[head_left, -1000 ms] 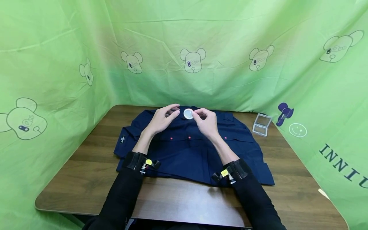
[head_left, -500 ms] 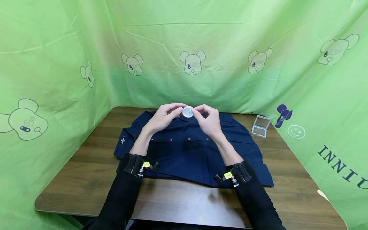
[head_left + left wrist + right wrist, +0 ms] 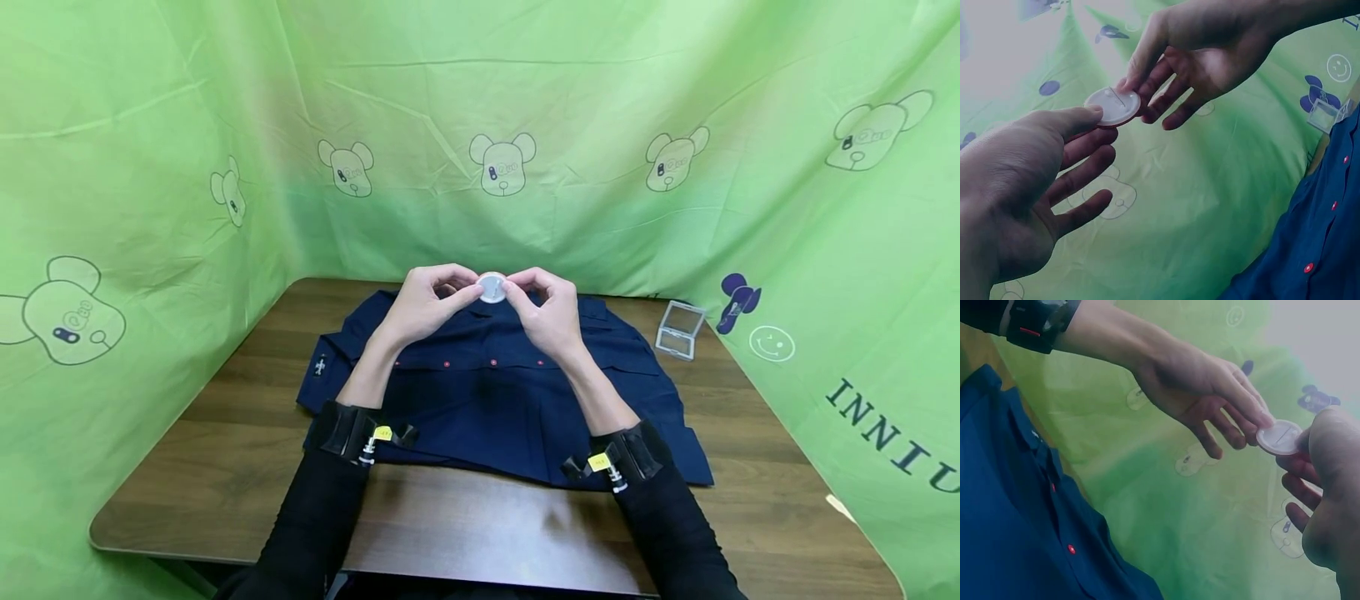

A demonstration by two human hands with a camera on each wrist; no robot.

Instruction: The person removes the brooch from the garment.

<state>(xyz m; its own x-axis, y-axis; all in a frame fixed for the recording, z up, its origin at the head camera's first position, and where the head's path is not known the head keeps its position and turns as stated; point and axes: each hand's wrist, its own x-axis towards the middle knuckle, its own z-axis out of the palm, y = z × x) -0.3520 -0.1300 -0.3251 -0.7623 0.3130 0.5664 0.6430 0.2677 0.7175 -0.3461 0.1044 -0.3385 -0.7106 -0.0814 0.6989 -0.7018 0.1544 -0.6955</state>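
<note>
A round pin-back badge (image 3: 492,287) is up above the dark blue shirt (image 3: 480,417), its white back towards me. Its thin pin runs across that back, plain to see in the left wrist view on the badge (image 3: 1110,112). My left hand (image 3: 423,307) pinches the left edge between thumb and fingers. On the opposite edge my right hand (image 3: 551,315) pinches it the same way. The front of the badge is hidden, apart from a reddish rim. Spread out beneath both hands, the shirt shows a row of red buttons.
An opened clear plastic case (image 3: 680,330) lies at the right rear of the wooden table (image 3: 217,467). Green printed cloth (image 3: 502,92) hangs behind and along both sides. A small silvery emblem (image 3: 320,365) is on the shirt's left part.
My left hand has moved right and taken hold of the badge, which only the right hand pinched a second ago. The badge has risen slightly. Shirt and case stay put.
</note>
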